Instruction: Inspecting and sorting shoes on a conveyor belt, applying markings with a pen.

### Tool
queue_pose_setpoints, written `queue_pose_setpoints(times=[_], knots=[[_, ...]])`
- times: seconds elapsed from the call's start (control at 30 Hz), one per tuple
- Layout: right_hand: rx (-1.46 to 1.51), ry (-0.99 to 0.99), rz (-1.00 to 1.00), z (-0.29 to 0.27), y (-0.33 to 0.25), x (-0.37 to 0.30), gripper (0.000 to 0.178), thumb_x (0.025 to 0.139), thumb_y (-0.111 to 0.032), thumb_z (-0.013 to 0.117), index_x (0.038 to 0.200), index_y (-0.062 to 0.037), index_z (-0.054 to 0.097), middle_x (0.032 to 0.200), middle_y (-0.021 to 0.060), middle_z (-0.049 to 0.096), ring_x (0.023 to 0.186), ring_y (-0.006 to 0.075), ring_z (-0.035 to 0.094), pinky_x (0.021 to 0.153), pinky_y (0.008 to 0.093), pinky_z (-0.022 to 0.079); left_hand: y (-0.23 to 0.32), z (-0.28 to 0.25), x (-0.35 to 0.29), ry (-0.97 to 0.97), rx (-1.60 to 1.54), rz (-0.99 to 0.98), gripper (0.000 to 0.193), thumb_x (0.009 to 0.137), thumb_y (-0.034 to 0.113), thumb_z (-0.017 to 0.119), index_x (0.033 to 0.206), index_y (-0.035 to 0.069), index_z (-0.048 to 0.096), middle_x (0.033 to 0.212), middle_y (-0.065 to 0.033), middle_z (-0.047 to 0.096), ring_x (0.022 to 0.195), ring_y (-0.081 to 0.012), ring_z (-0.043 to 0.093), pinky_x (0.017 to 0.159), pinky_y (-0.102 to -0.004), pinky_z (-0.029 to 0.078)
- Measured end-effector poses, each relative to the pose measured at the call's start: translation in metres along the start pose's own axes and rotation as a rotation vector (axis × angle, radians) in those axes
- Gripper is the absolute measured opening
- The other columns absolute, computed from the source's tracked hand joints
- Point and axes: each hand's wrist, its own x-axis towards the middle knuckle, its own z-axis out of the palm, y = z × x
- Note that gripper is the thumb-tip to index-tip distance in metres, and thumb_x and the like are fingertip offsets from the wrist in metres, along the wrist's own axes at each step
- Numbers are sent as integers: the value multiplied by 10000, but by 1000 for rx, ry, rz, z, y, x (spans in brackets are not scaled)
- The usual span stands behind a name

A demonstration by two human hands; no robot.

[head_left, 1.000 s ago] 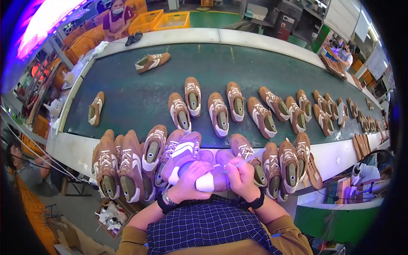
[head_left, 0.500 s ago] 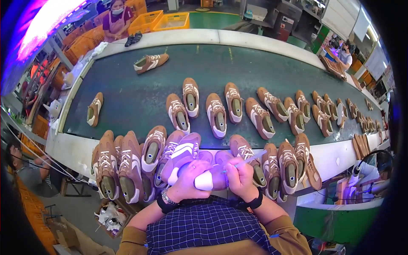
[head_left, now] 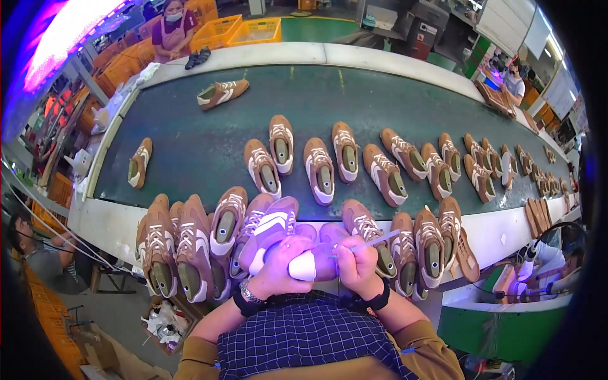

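Observation:
My left hand (head_left: 278,266) is closed around a brown sneaker (head_left: 303,267), whose white end faces toward me in a patch of purple light. My right hand (head_left: 357,267) pinches a thin, pale stick-like tool (head_left: 385,237). Its long handle slants up to the right, and its tip end is close to the held sneaker's side; whether it touches, I cannot tell. Just beyond my hands lies another brown sneaker with white stripes (head_left: 273,225). More laced sneakers stand to both sides, such as one at the left (head_left: 192,247) and one at the right (head_left: 429,247).
A dark green conveyor belt (head_left: 190,155) carries several brown sneakers, with a white ledge (head_left: 107,221) along my side. Loose insole-like pieces (head_left: 467,256) lie at the right. Across the belt stand a masked person (head_left: 174,31) and yellow crates (head_left: 256,31). Another person sits at far left.
The sneakers on the belt have shifted slightly to the left. Both hands keep their grips, and the tool's handle tilts a little lower.

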Motion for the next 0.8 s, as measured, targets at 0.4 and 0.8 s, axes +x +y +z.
queue_pose_setpoints(times=[0.4, 0.8], knots=[[-4, 19, -51, -4, 6, -8, 44, 811, -42, 562, 806, -18, 598, 699, 111, 599, 567, 234, 586, 518, 315, 452, 4, 4, 4, 11, -43, -17, 662, 507, 162, 770, 1111, 30, 534, 1049, -146, 562, 1017, -311, 538, 905, -388, 410], [-15, 57, -135, -8, 8, -14, 44, 807, -44, 561, 777, -33, 590, 678, 93, 592, 528, 231, 567, 489, 320, 442, 9, 6, 10, 29, -57, -16, 643, 500, 151, 766, 1091, 35, 539, 1043, -128, 566, 990, -296, 552, 888, -375, 425]])
